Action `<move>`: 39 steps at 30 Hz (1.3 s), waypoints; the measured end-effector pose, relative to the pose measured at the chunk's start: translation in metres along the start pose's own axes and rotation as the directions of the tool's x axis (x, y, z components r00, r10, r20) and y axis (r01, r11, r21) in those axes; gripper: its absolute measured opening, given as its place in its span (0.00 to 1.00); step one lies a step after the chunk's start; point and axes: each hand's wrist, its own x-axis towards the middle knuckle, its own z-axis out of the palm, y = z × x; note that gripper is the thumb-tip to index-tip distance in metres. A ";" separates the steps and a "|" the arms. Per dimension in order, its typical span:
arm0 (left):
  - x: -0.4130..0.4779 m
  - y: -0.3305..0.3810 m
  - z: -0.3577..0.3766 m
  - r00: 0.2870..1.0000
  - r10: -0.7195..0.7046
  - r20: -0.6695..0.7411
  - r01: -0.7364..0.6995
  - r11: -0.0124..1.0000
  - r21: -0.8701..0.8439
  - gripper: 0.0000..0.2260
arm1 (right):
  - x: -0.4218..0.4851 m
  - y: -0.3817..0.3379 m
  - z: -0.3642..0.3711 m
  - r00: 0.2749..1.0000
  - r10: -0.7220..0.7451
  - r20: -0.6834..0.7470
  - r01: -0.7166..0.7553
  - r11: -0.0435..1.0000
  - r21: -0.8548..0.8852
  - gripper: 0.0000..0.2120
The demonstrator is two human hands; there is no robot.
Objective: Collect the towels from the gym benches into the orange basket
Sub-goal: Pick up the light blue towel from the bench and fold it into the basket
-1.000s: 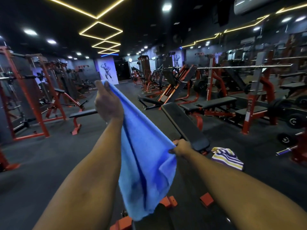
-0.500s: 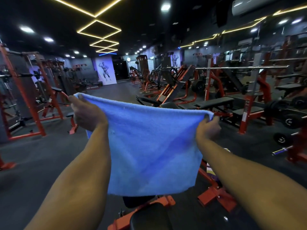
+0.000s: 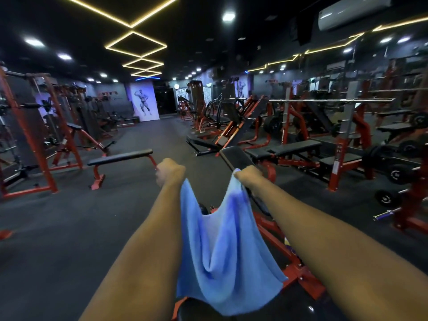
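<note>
A person's left hand (image 3: 170, 172) and right hand (image 3: 247, 176) each had fingers clamped on a top corner of a blue towel (image 3: 222, 256), which sagged above the incline bench (image 3: 236, 158); soft and light, it looked easiest gripped at its corners.

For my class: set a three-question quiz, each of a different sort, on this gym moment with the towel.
1. True or false: the blue towel lies flat on the bench.
2. Which hands grip the towel? A) left hand only B) right hand only C) both
3. Fill in: the towel sags in the ____ between the hands.

Key: 1 false, it hangs in the air; 2 C, left hand and right hand; 3 middle.
</note>
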 end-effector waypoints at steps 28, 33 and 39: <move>-0.023 0.016 0.012 0.675 0.463 0.575 -0.319 0.885 -0.338 0.09 | -0.023 -0.015 0.016 0.887 -0.460 -0.030 0.461 0.881 0.108 0.02; -0.002 -0.010 0.015 0.595 0.497 0.631 -0.593 0.802 -0.072 0.30 | -0.019 -0.024 0.009 0.912 -0.400 -0.093 0.411 0.889 0.203 0.07; 0.015 -0.050 0.016 0.569 0.332 0.752 -0.645 0.748 0.157 0.05 | -0.010 -0.015 -0.009 0.964 -0.241 -0.110 0.263 0.920 0.291 0.08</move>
